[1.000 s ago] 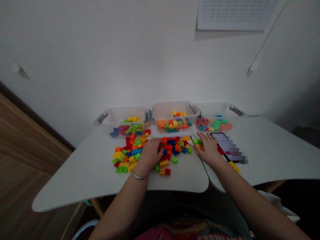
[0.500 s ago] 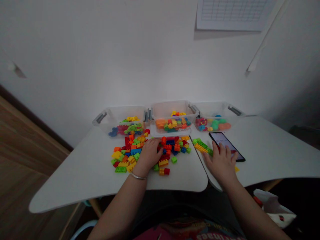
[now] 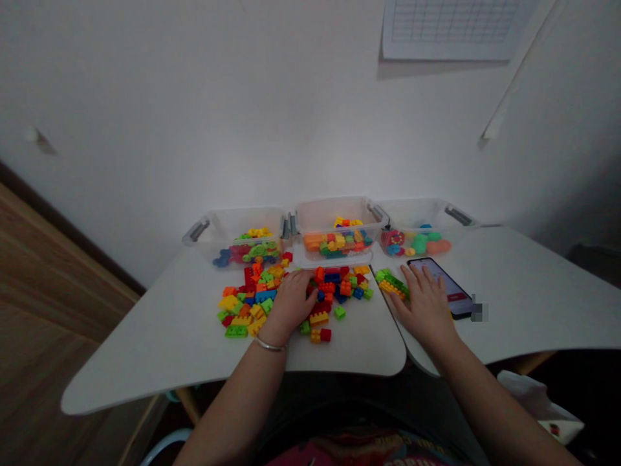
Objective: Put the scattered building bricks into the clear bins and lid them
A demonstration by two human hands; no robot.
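My left hand (image 3: 291,301) rests on the loose pile of toy building bricks (image 3: 266,295), palm down, with its thumb apart from the fingers. Red, orange, yellow, green and blue bricks lie around it, and some are hidden beneath it. My right hand (image 3: 424,307) is stretched out flat with fingers spread, nothing held in it. Its fingers reach over the left edge of a smartphone (image 3: 449,288) with a lit screen. By the right thumb lies a joined piece of green and yellow bricks (image 3: 392,283). A bangle circles my left wrist.
Three clear plastic bins stand along the wall: the left bin (image 3: 213,223), the middle bin (image 3: 315,213) and the right bin (image 3: 412,210), all holding colourful toys. Two white tabletops (image 3: 356,349) meet at a seam between my hands. A printed grid sheet (image 3: 446,29) hangs above.
My right hand has shifted slightly left, off the middle of the phone, uncovering more of its screen. My left hand stays on the bricks. The view has moved slightly.
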